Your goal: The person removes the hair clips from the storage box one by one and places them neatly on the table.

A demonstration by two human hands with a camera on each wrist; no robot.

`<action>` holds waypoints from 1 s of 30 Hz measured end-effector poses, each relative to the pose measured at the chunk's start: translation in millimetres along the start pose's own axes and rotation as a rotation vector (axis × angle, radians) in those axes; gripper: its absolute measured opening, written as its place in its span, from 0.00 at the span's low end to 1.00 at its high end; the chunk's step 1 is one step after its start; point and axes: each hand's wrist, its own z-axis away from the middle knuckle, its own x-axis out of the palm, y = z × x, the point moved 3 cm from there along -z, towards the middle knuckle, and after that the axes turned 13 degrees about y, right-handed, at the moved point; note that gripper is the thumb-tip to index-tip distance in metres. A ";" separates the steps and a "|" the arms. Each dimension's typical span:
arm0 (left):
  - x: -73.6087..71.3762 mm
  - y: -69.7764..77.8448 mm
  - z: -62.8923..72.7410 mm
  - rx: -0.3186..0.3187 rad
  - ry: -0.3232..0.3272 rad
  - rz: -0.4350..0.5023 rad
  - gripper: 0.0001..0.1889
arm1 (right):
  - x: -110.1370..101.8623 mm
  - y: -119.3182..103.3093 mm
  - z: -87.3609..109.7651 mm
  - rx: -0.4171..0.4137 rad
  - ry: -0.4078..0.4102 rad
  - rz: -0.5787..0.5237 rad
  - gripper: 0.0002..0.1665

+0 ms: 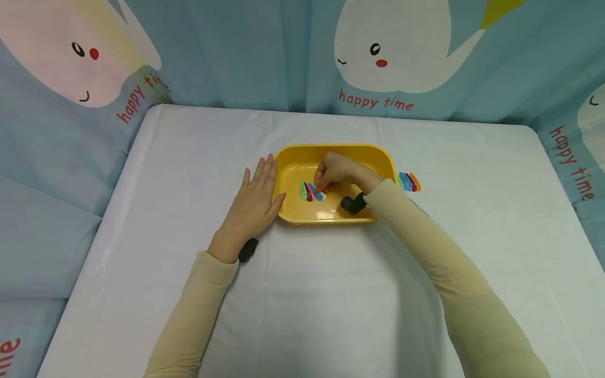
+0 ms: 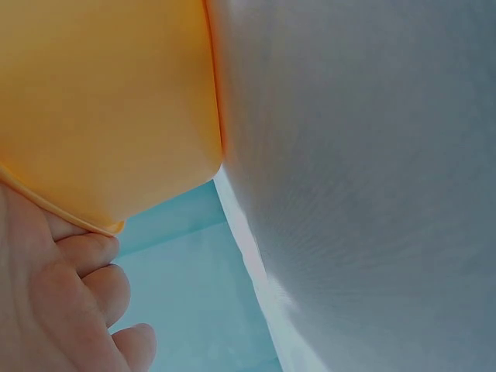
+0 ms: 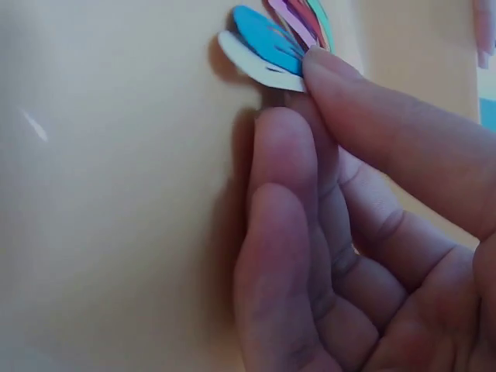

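A yellow plastic tray point(image 1: 291, 211) stands on the white-covered table. My left hand point(image 1: 252, 205) rests against its left rim, fingers straight; the left wrist view shows the fingers point(image 2: 108, 291) at the rim. Over the tray, my right hand point(image 1: 337, 170) pinches a white snap hair clip point(image 3: 252, 68) between thumb and forefinger, with its tip close to the tray floor. A blue snap hair clip point(image 3: 267, 35) lies right against the white one, its end by the thumb. Pink, red and green hair clips point(image 1: 307, 191) lie side by side next to them.
Just outside the tray's right rim, several more hair clips point(image 1: 410, 181) in green, blue, red and orange lie in a row, partly hidden by the rim. A blue curtain point(image 1: 250, 52) with whale pictures hangs behind the table's far edge.
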 end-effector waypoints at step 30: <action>-1.7 1.3 -0.1 0.002 -0.009 -0.005 0.36 | -11.6 8.4 5.3 0.067 -0.002 -0.069 0.07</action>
